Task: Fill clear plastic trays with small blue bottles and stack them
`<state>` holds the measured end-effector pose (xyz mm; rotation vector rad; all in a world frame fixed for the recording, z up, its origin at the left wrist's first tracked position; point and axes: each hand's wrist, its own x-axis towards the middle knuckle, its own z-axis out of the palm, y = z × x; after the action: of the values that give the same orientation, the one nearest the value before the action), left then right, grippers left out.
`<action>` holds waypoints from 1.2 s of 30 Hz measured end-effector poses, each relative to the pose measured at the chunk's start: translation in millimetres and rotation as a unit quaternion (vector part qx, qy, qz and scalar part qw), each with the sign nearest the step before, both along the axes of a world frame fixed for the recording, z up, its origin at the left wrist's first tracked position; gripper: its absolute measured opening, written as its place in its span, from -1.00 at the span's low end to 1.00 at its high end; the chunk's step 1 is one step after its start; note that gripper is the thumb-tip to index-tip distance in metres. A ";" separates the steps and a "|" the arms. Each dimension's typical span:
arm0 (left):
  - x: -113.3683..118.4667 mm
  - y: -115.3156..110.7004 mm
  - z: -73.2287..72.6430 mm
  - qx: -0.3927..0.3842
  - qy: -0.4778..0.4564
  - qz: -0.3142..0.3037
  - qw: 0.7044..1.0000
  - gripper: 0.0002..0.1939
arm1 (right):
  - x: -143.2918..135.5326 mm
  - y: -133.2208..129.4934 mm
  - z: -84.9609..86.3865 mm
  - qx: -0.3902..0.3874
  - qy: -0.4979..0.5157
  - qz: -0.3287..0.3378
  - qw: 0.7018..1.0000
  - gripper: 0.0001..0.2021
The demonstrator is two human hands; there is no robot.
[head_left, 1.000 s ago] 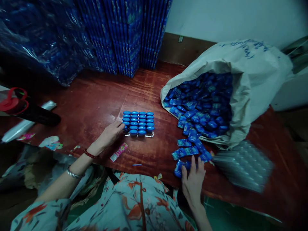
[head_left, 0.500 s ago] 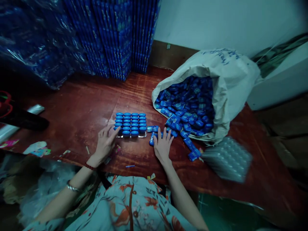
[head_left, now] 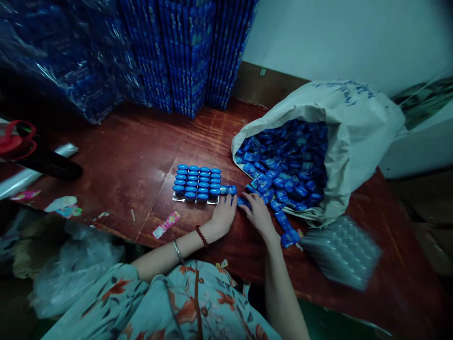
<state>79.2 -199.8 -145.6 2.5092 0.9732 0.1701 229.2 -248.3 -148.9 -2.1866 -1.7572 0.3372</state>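
Note:
Small blue containers stand in rows with their rounded ends up in a clear plastic tray (head_left: 176, 199). One labelled blue container (head_left: 228, 189) lies flat against the tray's right side. My left hand (head_left: 223, 218) has come to the tray's front right corner, its fingers curled down on a small blue container mostly hidden under them. Beside it, my right hand (head_left: 261, 216) has thumb and fingers around another blue container (head_left: 244, 203) at the edge of the loose pile.
A white sack (head_left: 361, 127) lies on its side, spilling blue containers (head_left: 290, 174). Clear trays (head_left: 348, 250) are stacked at right. Blue flat packs (head_left: 191, 56) stand behind. A black bottle with red lid (head_left: 53, 163), a plastic roll (head_left: 21, 182) and a pink wrapper (head_left: 166, 225) are leftward.
My left hand has left the tray's left corner and crossed to its right side. The right hand has shifted slightly right and closed its fingers. The view has turned a little left.

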 end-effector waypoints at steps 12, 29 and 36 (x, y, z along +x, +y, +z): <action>-99.7 -14.3 -21.4 -0.159 -0.165 -0.006 0.973 -0.78 | -22.9 -57.0 -26.9 0.075 0.066 -0.088 0.991 -0.61; -142.7 -9.9 -23.1 -0.471 -0.385 0.267 0.748 -0.55 | -62.9 -39.3 -19.5 -0.024 0.528 -0.190 0.827 -0.42; -146.5 -11.1 -27.4 -0.453 -0.383 0.278 0.756 -0.54 | -73.1 -43.8 -19.6 0.025 0.537 -0.218 0.814 -0.47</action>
<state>-67.3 -210.9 -173.0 1.0369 1.0298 0.6608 156.2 -292.1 -168.6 -1.6640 -0.6075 1.1036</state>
